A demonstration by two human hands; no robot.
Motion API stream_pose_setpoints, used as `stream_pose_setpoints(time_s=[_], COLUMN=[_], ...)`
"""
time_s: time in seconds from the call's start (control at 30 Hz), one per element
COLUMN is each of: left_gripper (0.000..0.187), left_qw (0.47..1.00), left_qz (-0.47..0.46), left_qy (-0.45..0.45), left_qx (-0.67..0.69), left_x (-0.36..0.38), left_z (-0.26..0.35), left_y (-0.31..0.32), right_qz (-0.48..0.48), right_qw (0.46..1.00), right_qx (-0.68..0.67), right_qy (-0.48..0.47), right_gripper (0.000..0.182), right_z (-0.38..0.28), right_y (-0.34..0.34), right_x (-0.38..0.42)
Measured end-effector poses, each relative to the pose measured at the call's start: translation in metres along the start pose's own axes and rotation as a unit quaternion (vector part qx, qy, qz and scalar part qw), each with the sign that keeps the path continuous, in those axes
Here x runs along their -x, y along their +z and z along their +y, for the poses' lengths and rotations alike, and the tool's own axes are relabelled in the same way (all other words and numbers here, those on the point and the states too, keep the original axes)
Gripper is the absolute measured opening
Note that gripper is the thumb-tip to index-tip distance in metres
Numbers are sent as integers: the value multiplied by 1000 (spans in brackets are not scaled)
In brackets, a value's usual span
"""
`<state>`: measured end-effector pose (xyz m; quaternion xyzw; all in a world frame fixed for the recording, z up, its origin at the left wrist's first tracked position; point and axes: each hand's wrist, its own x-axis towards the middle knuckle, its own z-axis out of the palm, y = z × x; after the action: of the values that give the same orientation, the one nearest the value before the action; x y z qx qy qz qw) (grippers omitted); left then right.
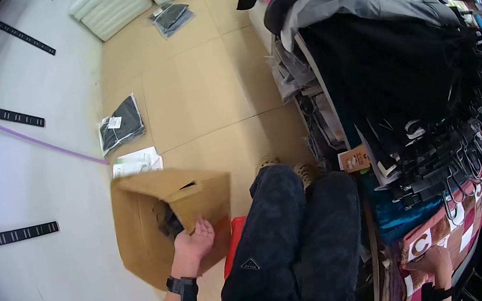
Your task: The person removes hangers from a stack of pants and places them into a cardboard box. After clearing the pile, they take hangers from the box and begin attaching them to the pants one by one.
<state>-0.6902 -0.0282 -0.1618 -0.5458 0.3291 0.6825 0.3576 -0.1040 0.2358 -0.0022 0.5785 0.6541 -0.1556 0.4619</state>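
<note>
And here's the wall [6, 181], black rails [12, 236] on it, purple cord [31, 139] slanting across, bagged garment [127, 122] on the floor just beside it, dark clothes [390, 57] piled well apart from it.

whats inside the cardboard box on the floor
A dark item shows inside the cardboard box, too indistinct to name. The flap and the left hand hide part of the interior, so anything behind them cannot be seen.
</note>
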Motion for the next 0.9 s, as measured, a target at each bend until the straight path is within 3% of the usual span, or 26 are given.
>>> stream_pose_setpoints(time_s=[0.1, 0.17, 0.23, 0.37, 0.5, 0.57, 0.6, 0.63, 0.77, 0.83, 0.9], left_gripper=[34, 33, 31, 34, 38, 44, 50, 53, 55, 55, 52], left_qw=[994, 963, 984, 956, 950, 898, 878, 888, 836, 745, 691], left_qz=[-56, -169, -86, -130, -153, -211, -257, -235, -245, -319, -275], left_qy=[-56, -197, -118, -27, -44, -51, -45, -50, -109, -54, 136], left_qx=[-75, -68, -104, -263, -269, -382, -401, -392, -479, -584, -654], left_x=[6, -66, -72, -84, -104, -120, -131, -113, -98, -68, -41], left_z=[-23, -12, -65, -141, -180, -207, -206, -202, -147, -120, -97], left_y=[32, 44, 102, 170, 205, 188, 187, 195, 209, 202, 195], right_qz=[-1, -1, 1, 2, 7, 11, 14, 14, 21, 27, 36], right_qw=[1000, 1000, 1000, 1000, 1000, 1000, 1000, 1000, 1000, 999, 999], right_qx=[1, 2, 4, 7, 5, 2, 4, 6, 9, 17, 19], right_qy=[2, 2, 4, 8, 10, 14, 13, 13, 12, 11, 13], right_gripper=[80, 80, 81, 82, 83, 83, 83, 83, 84, 85, 85], right_z=[5, 7, 10, 16, 15, 16, 16, 17, 18, 21, 22], right_y=[6, 9, 13, 21, 24, 26, 27, 28, 37, 40, 43], right_x=[-4, -8, -9, -11, -11, -11, -11, -11, -16, -19, -20])
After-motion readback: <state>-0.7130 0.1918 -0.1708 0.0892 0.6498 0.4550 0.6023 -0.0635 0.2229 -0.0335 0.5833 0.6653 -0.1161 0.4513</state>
